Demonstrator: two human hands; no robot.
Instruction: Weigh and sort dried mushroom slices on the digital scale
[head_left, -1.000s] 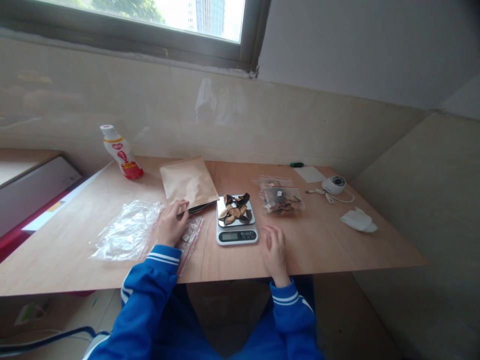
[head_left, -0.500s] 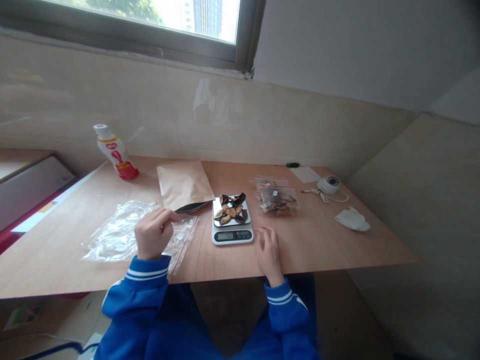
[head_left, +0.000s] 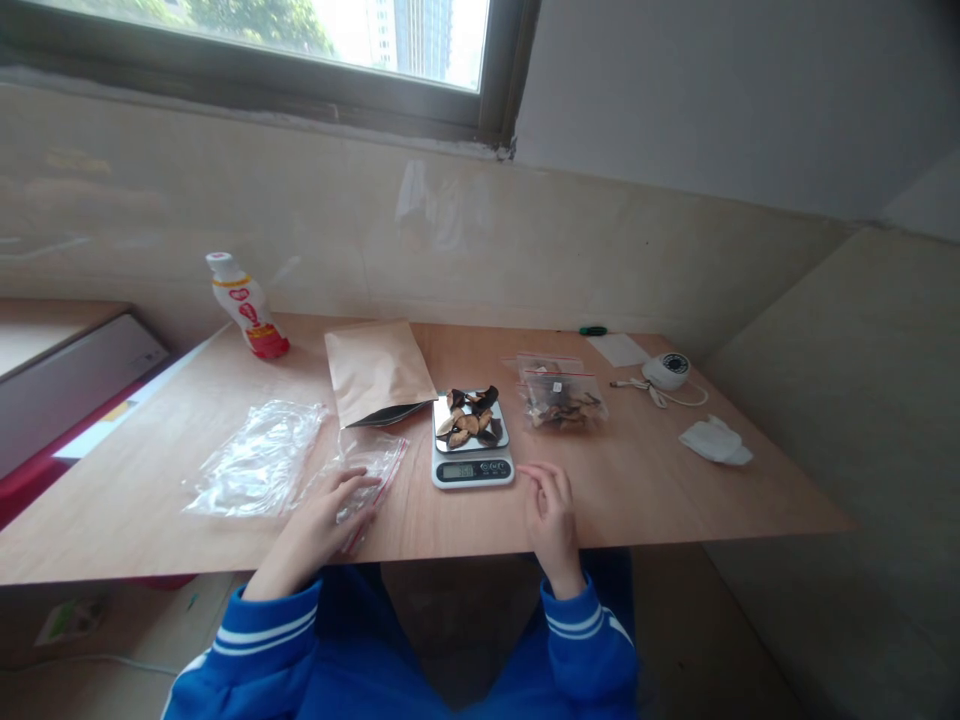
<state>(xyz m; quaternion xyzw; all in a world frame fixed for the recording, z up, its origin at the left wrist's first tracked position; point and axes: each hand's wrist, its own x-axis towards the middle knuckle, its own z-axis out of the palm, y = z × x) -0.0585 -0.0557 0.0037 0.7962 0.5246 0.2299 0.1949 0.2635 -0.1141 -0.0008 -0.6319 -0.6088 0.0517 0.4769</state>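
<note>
Left hand (head_left: 328, 513) moved off kraft pouch (head_left: 375, 370), spread on zip bag (head_left: 373, 462), right hand (head_left: 551, 512) curled beside scale (head_left: 472, 468)

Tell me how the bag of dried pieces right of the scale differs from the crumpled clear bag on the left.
The filled zip bag holds dark dried pieces, while the crumpled clear bag shows nothing inside. The filled bag looks smaller and plumper; the crumpled one spreads wider and flatter. Both are clear plastic lying on the wooden table.
</note>
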